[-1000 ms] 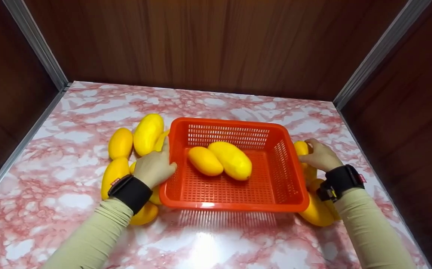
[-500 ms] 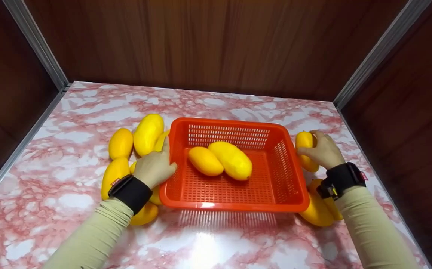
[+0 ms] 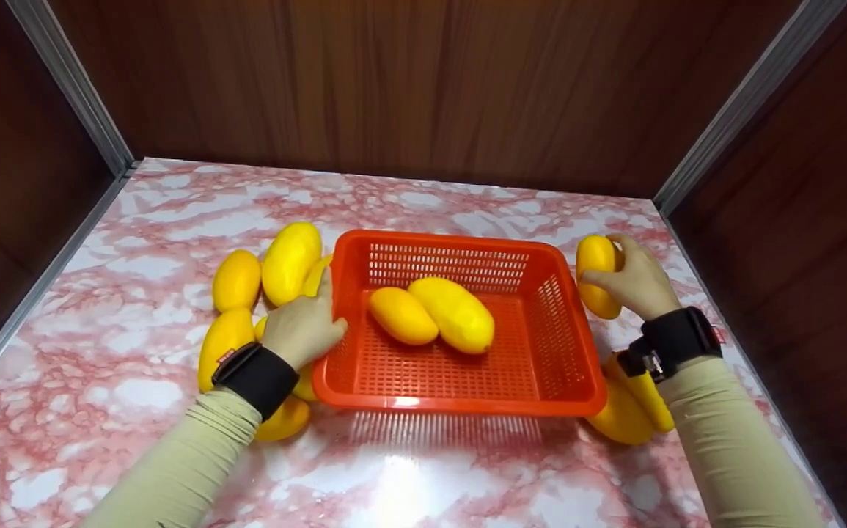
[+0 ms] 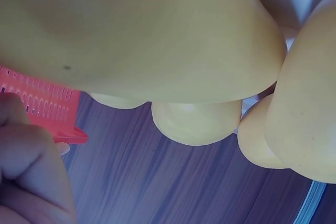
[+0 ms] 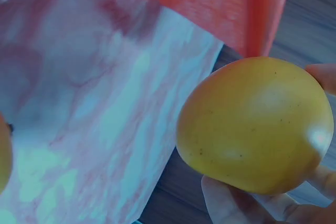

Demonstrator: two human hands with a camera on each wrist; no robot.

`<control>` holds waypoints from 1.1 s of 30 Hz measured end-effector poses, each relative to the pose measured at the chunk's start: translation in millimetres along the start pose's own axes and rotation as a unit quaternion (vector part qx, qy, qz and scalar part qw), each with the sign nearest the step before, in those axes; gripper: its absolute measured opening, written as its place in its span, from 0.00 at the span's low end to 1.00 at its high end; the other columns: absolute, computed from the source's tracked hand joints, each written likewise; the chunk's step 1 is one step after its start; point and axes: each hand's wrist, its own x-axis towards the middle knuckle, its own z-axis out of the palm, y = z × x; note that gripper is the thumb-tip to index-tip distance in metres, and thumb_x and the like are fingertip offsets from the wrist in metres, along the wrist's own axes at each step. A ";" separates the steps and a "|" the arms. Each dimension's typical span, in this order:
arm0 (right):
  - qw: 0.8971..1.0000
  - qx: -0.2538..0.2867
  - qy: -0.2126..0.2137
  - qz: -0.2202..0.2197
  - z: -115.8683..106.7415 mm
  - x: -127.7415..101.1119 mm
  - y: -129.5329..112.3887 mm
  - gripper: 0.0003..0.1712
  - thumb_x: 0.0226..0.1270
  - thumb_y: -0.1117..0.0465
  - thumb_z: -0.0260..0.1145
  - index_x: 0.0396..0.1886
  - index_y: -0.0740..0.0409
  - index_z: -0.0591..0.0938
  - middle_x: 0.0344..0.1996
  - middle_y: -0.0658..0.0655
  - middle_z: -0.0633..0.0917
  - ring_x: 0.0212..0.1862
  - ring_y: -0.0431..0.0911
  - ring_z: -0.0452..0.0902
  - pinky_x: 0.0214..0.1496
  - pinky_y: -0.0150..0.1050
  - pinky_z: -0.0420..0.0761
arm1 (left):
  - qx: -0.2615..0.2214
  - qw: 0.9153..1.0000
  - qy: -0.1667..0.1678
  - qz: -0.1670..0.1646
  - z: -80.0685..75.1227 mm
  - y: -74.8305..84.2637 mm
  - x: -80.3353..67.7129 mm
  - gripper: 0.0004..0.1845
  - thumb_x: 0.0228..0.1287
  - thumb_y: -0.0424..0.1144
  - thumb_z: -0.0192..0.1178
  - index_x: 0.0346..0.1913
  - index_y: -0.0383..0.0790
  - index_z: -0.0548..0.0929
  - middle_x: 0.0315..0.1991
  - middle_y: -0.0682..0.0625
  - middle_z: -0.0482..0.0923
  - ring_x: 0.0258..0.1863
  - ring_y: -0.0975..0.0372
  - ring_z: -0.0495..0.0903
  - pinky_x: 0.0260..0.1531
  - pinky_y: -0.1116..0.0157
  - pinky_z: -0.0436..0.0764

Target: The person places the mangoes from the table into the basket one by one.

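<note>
Head view: right hand (image 3: 636,282) curled round a yellow mango (image 3: 596,276), fingers over its far side, thumb on the near side; fruit looks clear of the marble tabletop (image 3: 430,469), long axis roughly upright, just outside the right wall of the red basket (image 3: 460,400). The basket opening lies to the left of this hand, rim close beside the fruit. Left hand (image 3: 304,326) rests against the basket's left rim, fingers fairly straight along the wall, thumb hooked at the edge; holds no fruit. Two mangoes in the basket (image 3: 434,314) lie side by side, and loose mangoes on the left (image 3: 287,262) and two more by the right wrist (image 3: 625,414). Left wrist view: mango skins fill the frame, a corner of the basket (image 4: 47,109) beside the fingers (image 4: 23,163). Right wrist view: held mango (image 5: 254,124) with fingertips at its edges, basket wall (image 5: 231,3) above it, tabletop (image 5: 89,114) below.
</note>
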 end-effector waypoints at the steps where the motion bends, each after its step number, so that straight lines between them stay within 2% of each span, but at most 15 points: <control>1: 1.000 0.006 0.001 0.001 -0.2 0.0 -1.5 0.52 0.62 0.46 0.68 0.77 0.63 0.53 0.66 0.74 0.67 0.58 0.65 0.69 0.62 0.63 0.72 | 0.000 1.000 0.000 0.000 0.2 -0.2 0.2 0.46 0.67 0.48 0.53 0.79 0.35 0.42 0.21 0.46 0.73 0.20 0.53 0.76 0.18 0.60 0.69; 6: 1.000 0.023 0.014 -0.006 0.6 -0.9 -9.9 0.52 0.62 0.46 0.68 0.77 0.61 0.55 0.69 0.74 0.65 0.61 0.66 0.68 0.63 0.63 0.72 | -0.001 1.000 -0.001 -0.003 -0.2 -0.2 0.2 0.46 0.66 0.48 0.53 0.79 0.35 0.43 0.22 0.45 0.74 0.21 0.53 0.76 0.19 0.59 0.69; 13: 0.998 0.029 0.036 -0.036 4.5 -1.7 -22.9 0.47 0.61 0.49 0.69 0.74 0.62 0.60 0.65 0.73 0.69 0.60 0.65 0.68 0.61 0.61 0.71 | 0.003 1.000 0.007 -0.001 -0.1 -1.0 -0.8 0.46 0.66 0.47 0.54 0.79 0.35 0.44 0.23 0.44 0.75 0.21 0.52 0.77 0.20 0.59 0.70; 19: 0.998 0.051 0.022 -0.037 9.7 0.3 -32.6 0.48 0.61 0.48 0.69 0.75 0.60 0.59 0.67 0.72 0.68 0.61 0.64 0.68 0.61 0.61 0.71 | 0.002 1.000 0.001 -0.002 -0.3 -0.8 0.0 0.46 0.66 0.47 0.54 0.79 0.35 0.43 0.22 0.45 0.73 0.21 0.53 0.76 0.20 0.59 0.70; 23: 0.997 0.069 0.016 -0.042 15.0 2.0 -39.1 0.47 0.61 0.49 0.69 0.75 0.59 0.60 0.66 0.71 0.68 0.59 0.62 0.69 0.59 0.57 0.73 | 0.000 1.000 -0.003 -0.003 -0.4 -0.1 0.2 0.46 0.67 0.48 0.53 0.79 0.35 0.43 0.22 0.46 0.73 0.21 0.53 0.76 0.20 0.60 0.69; 27: 0.994 0.099 0.011 -0.053 23.8 4.0 -47.0 0.46 0.61 0.50 0.70 0.75 0.58 0.61 0.66 0.70 0.69 0.58 0.60 0.71 0.57 0.53 0.75 | 0.000 1.000 -0.001 -0.004 -0.8 0.0 -0.4 0.46 0.67 0.48 0.53 0.79 0.35 0.43 0.22 0.46 0.73 0.21 0.53 0.76 0.20 0.60 0.69; 33: 0.989 0.138 0.004 -0.061 41.0 6.7 -55.0 0.45 0.60 0.53 0.70 0.74 0.59 0.61 0.66 0.69 0.69 0.59 0.61 0.72 0.58 0.55 0.76 | -0.005 1.000 -0.006 -0.003 -1.7 0.7 -1.3 0.46 0.67 0.48 0.53 0.79 0.36 0.42 0.20 0.47 0.71 0.19 0.54 0.75 0.18 0.61 0.68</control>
